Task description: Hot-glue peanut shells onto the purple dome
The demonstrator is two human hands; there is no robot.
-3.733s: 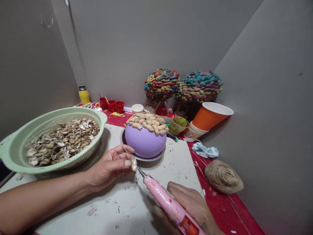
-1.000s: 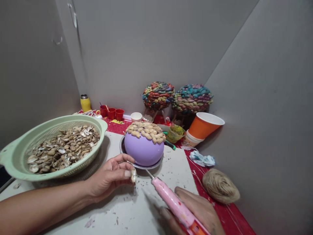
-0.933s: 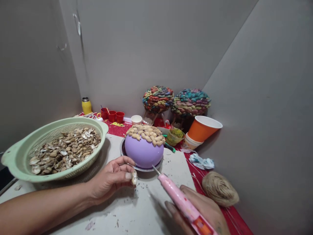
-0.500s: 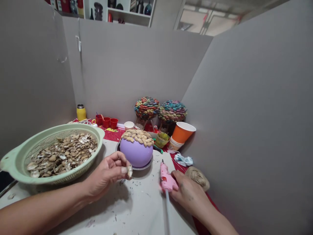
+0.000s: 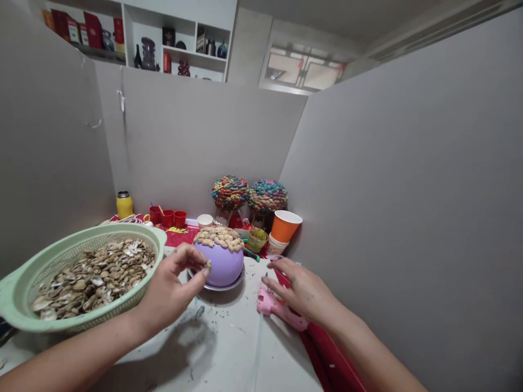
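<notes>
My left hand [image 5: 176, 283] pinches a small peanut shell [image 5: 208, 267] between thumb and fingertips, just in front of a purple balloon [image 5: 224, 265]. Tan peanut shells [image 5: 219, 237] cover the balloon's top, and it rests in a shallow metal dish [image 5: 227, 286]. A pink glue gun [image 5: 268, 302] lies on its side on the white table, a glue stick trailing from its back. Over it hovers my right hand [image 5: 300, 286], fingers apart and holding nothing. Left of my left hand stands a green colander [image 5: 159, 234] full of loose shells [image 5: 98, 277].
Behind the balloon stand two balls of multicoloured shells [image 5: 230, 192], red cups [image 5: 168, 218], a white paper cup [image 5: 205, 220] and an orange cup [image 5: 285, 227] on stacked cups. A yellow bottle [image 5: 124, 206] is at back left. Grey panels [image 5: 196, 141] enclose the table.
My right hand has let go of the glue gun, which now lies on the table, and its fingers have opened. My left hand still pinches the shell. The view has tilted up and shifted right.
</notes>
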